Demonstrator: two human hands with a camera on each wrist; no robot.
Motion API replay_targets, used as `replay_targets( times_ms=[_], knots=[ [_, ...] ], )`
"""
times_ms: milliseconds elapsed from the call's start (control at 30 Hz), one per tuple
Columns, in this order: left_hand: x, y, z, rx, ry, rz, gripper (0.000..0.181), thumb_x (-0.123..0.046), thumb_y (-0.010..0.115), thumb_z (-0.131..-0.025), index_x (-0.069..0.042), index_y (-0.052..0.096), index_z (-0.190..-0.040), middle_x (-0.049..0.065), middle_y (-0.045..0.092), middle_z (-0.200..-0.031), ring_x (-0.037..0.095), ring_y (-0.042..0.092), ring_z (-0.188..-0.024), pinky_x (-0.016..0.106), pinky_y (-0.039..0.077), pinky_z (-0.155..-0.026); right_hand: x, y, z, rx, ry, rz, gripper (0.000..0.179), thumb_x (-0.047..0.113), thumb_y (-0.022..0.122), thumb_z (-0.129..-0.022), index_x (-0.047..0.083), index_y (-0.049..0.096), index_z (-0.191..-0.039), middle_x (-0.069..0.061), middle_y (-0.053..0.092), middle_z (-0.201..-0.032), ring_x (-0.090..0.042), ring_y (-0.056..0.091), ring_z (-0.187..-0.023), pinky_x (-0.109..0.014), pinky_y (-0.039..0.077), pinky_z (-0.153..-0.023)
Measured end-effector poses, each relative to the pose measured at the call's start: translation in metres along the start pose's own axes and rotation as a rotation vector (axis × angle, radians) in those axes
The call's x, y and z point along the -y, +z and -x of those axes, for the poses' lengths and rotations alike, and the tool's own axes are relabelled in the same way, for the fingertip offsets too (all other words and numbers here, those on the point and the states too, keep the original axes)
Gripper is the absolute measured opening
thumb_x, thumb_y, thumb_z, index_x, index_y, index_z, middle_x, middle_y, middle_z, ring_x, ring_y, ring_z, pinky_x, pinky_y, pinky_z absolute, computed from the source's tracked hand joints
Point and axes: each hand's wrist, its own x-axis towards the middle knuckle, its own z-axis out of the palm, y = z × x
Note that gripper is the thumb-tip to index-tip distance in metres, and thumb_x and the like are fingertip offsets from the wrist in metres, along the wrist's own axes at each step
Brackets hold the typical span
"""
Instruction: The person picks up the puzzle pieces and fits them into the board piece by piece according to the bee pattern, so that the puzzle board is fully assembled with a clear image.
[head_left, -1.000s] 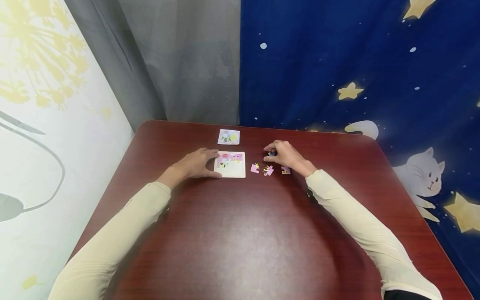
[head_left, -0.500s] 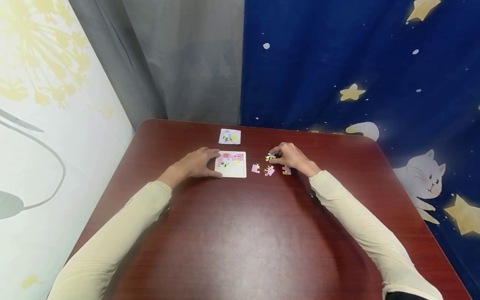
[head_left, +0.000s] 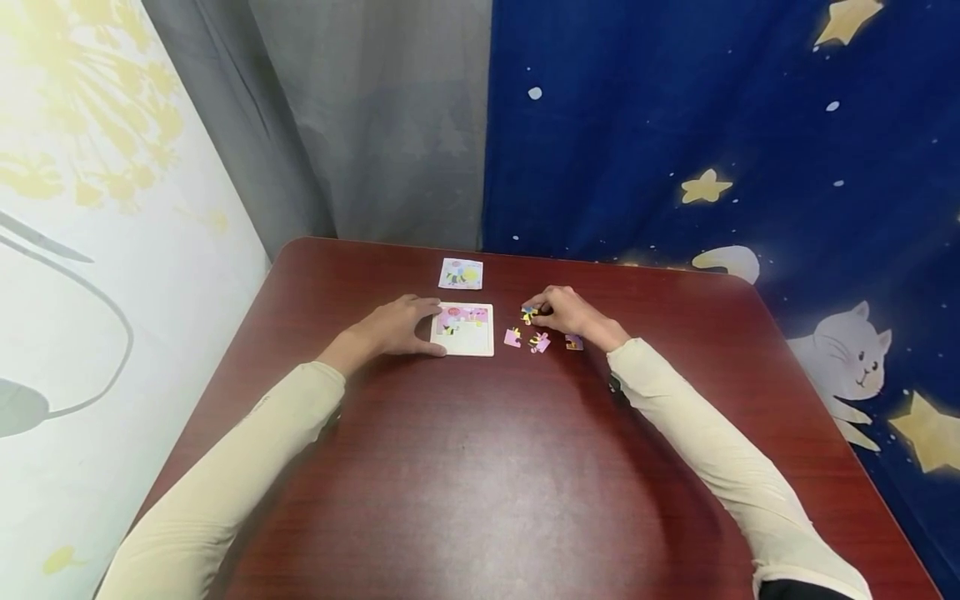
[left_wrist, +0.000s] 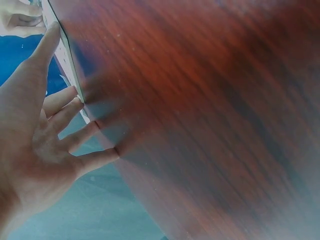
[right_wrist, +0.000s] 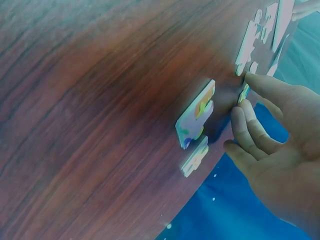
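My left hand (head_left: 395, 325) lies at the left side of a square puzzle board (head_left: 472, 340), thumb at its near corner and fingers at its far corner. In the left wrist view the fingers (left_wrist: 67, 117) look straight and spread. Pink picture pieces fill the board's upper part, and its lower right is bare white. Right of the board, my right hand (head_left: 570, 313) pinches a yellow and blue puzzle piece (head_left: 528, 316) between thumb and fingertips, close over the table. The right wrist view shows this piece (right_wrist: 243, 94) nearly edge-on, partly covered by the fingers.
Loose pink puzzle pieces lie in front of my right hand: one at left (head_left: 512, 337), one with a bee pattern (head_left: 539, 342), one by the wrist (head_left: 574, 342). A picture card (head_left: 461, 274) lies behind the board. Curtains hang beyond the dark red table (head_left: 465, 467).
The right hand shifts slightly right, then back left toward the board, and the pinched piece has turned and shows more. The left hand stays at the board.
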Motion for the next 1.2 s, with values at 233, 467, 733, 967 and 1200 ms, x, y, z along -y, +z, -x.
replay_targets(
  times_ms=[233, 467, 733, 967, 1200],
  knots=[
    [0.0, 0.0, -0.001, 0.001, 0.004, -0.002, 0.096, -0.068, 0.078, -0.081, -0.014, 0.05, -0.155, 0.006, 0.041, -0.164, 0.033, 0.035, -0.15, 0.057, 0.036, -0.116, 0.009, 0.005, -0.005, -0.01, -0.049, -0.03, 0.03, 0.01, 0.076, -0.095, 0.006, 0.076, -0.125, -0.012, 0.074, -0.117, -0.026, 0.065, -0.109, -0.042, 0.054, -0.095],
    [0.0, 0.0, 0.0, 0.003, 0.002, 0.004, 0.096, -0.068, 0.078, -0.081, -0.013, 0.05, -0.155, 0.007, 0.041, -0.164, 0.033, 0.035, -0.15, 0.056, 0.036, -0.117, 0.023, 0.009, -0.015, -0.013, -0.087, -0.039, 0.028, 0.012, 0.075, -0.096, 0.007, 0.077, -0.124, -0.01, 0.074, -0.117, -0.025, 0.064, -0.111, -0.04, 0.052, -0.098],
    [-0.001, -0.001, 0.002, 0.005, -0.003, 0.008, 0.096, -0.067, 0.078, -0.082, -0.013, 0.05, -0.156, 0.007, 0.041, -0.164, 0.033, 0.035, -0.15, 0.057, 0.036, -0.117, 0.04, 0.015, -0.025, -0.009, -0.119, -0.059, 0.027, 0.01, 0.075, -0.096, 0.006, 0.077, -0.123, -0.011, 0.074, -0.117, -0.024, 0.064, -0.108, -0.038, 0.053, -0.094],
    [-0.001, -0.001, 0.001, 0.01, -0.006, 0.004, 0.096, -0.068, 0.078, -0.082, -0.013, 0.05, -0.155, 0.007, 0.041, -0.164, 0.033, 0.036, -0.15, 0.057, 0.036, -0.116, 0.053, 0.021, -0.033, -0.01, -0.16, -0.082, 0.024, 0.009, 0.076, -0.095, 0.005, 0.078, -0.119, -0.011, 0.074, -0.113, -0.026, 0.065, -0.105, -0.038, 0.054, -0.091],
    [0.001, 0.0, -0.003, 0.014, -0.003, -0.005, 0.097, -0.071, 0.076, -0.081, -0.014, 0.05, -0.155, 0.006, 0.042, -0.164, 0.033, 0.036, -0.15, 0.056, 0.037, -0.117, 0.065, 0.025, -0.038, 0.003, -0.177, -0.076, 0.023, 0.01, 0.075, -0.096, 0.006, 0.079, -0.119, -0.01, 0.074, -0.112, -0.023, 0.065, -0.105, -0.037, 0.054, -0.092]
  ],
)
